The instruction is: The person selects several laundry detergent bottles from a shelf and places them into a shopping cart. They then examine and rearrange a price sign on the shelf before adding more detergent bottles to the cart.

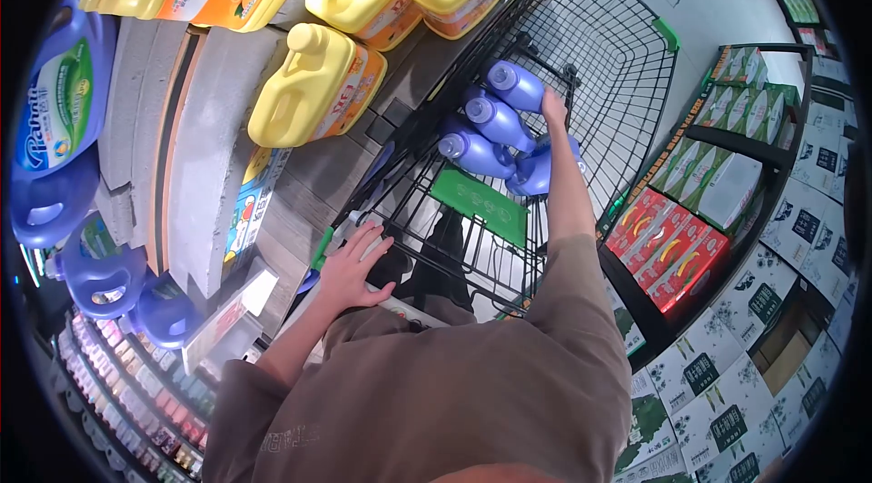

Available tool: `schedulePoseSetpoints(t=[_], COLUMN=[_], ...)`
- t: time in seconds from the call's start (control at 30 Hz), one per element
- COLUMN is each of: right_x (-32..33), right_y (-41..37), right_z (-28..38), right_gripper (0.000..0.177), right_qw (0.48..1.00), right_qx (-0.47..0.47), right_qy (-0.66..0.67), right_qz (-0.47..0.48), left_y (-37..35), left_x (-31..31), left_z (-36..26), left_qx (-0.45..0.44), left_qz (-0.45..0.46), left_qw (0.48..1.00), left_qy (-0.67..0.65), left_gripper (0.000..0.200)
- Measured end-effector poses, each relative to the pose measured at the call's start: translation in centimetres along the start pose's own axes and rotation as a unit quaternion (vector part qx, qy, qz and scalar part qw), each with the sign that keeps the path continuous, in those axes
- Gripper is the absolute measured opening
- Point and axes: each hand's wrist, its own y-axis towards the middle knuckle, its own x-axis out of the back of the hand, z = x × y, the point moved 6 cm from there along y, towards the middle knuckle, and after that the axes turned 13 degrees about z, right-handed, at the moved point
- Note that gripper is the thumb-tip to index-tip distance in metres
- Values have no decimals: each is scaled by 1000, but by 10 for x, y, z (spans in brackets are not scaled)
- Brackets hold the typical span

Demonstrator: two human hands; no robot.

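My left hand [352, 267] lies across the handle of the shopping cart [627, 74], fingers stretched and thumb apart. Inside the cart, my right hand [553, 108] is closed at the lower end of a purple detergent bottle [516, 86]; the bottle partly hides its fingers. That bottle is tilted, its cap toward the upper left. Beside it lean more bottles of the same kind, a middle bottle [500, 122] and a lower bottle [476, 154]. Another purple bottle [532, 172] is partly covered by my right forearm.
Yellow detergent jugs [318, 88] stand on a display left of the cart. Large blue-purple jugs [64, 92] are farther left. To the right, a dark rack holds red boxes [668, 247] and green-white packs [704, 176]. White printed cartons [727, 374] are stacked beyond it.
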Motion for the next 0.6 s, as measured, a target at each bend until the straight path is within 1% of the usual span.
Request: schedulePoseSetpoints(t=[0.07, 0.13, 0.2, 0.23, 0.27, 0.3, 0.33, 0.37, 0.4, 0.47, 0.53, 0.6], right_x=[5, 7, 3, -8, -17, -17, -12, -19, -34, -30, -40, -59], right_y=[-12, -17, -9, 19, 41, 25, -8, -30, -19, -81, -120, -141], right_z=[5, 7, 1, -26, -44, -37, -23, -22, -40, -11, -8, -16], right_gripper=[64, 61, 64, 68, 72, 71, 78, 80, 81, 80, 70, 65], right_qw=[998, 998, 998, 998, 997, 995, 994, 983, 965, 983, 994, 983], right_qx=[-39, -37, -15, -25, -32, -59, -95, -81, 16, 52, 79, 154], right_qy=[29, 37, 54, 13, -26, -64, 41, 151, 240, 170, 53, 3], right_qz=[-44, -32, -34, -52, -68, -55, -36, -63, -99, -42, 50, 94], left_y=[0, -2, -4, -5, -6, -8, -9, -10, -12, -15, -19, -23], left_x=[-1, -1, 1, 3, 1, 1, 2, 4, 4, 0, -3, -1], left_z=[-1, 0, -1, 1, 0, 1, 0, -1, -1, 1, 2, 2], left_qx=[4, 9, 2, 14, 6, -1, 2, 2, 0, -22, -20, -19], left_qz=[0, -4, -5, -23, -16, -8, -11, -17, -22, -60, -73, -87], left_qw=[1000, 1000, 1000, 1000, 1000, 1000, 1000, 1000, 1000, 998, 997, 996], left_qy=[4, 5, 4, 11, 7, 4, 5, 1, -4, 6, 1, -2], left_gripper=[64, 64, 64, 64, 63, 63, 60, 60, 60, 60, 58, 58])
